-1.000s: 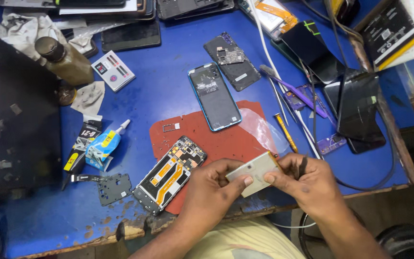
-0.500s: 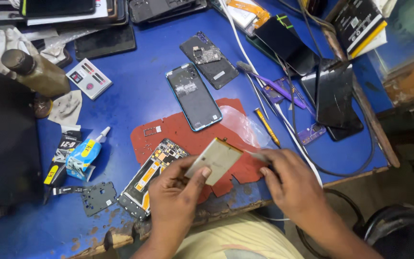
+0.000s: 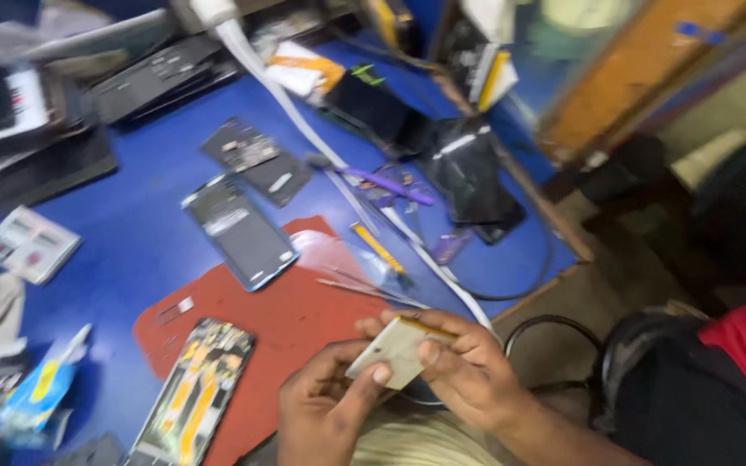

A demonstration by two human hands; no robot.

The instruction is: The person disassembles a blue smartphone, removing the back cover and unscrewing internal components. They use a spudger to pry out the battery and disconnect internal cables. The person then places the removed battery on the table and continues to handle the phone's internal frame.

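Both hands hold a flat pale rectangular part [image 3: 395, 349], like a phone battery, at the front edge of the bench. My left hand [image 3: 321, 410] grips its lower left corner with the thumb on top. Fingers of my right hand [image 3: 468, 371] wrap its right end. Just left of the hands, an opened phone frame [image 3: 196, 393] with yellow and orange parts lies on a red mat [image 3: 278, 315]. A phone [image 3: 239, 229] with a dark screen lies at the mat's far edge.
The blue bench [image 3: 144, 203] carries phone back covers [image 3: 256, 155], a purple-handled tool [image 3: 386, 184], a yellow tool [image 3: 377, 248], tweezers [image 3: 369, 289], a white cable [image 3: 304, 129], black pouches [image 3: 468, 177] and a blue-yellow tube [image 3: 41, 388]. A person in red and black [image 3: 718, 380] is at the right.
The view has swung right and closer. Both hands now grip the pale part together near the bench's front edge; the red mat and opened phone sit further left.
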